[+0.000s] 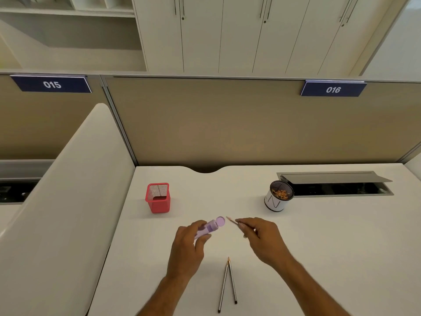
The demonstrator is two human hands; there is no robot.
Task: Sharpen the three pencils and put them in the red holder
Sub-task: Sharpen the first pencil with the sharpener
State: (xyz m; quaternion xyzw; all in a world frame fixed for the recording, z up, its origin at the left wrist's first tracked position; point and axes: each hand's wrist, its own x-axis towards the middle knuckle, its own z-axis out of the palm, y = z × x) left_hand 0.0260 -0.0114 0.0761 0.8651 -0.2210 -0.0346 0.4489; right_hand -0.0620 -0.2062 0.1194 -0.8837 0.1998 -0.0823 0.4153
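Note:
My left hand point(190, 244) grips a purple sharpener point(210, 226), its round end turned toward the right. My right hand point(262, 236) pinches a pencil point(232, 221) whose tip points at the sharpener's opening, a small gap apart. Two more pencils point(227, 283) lie on the white desk point(319, 247) between my forearms, their tips touching and pointing away from me. The red mesh holder point(158, 198) stands upright at the back left and looks empty.
A white cup point(278, 197) holding pencil shavings stands at the back right. Behind it is an open cable tray point(337, 185) with a raised flap. A beige partition point(227, 124) closes the desk's far edge, and a white divider point(68, 201) runs along the left.

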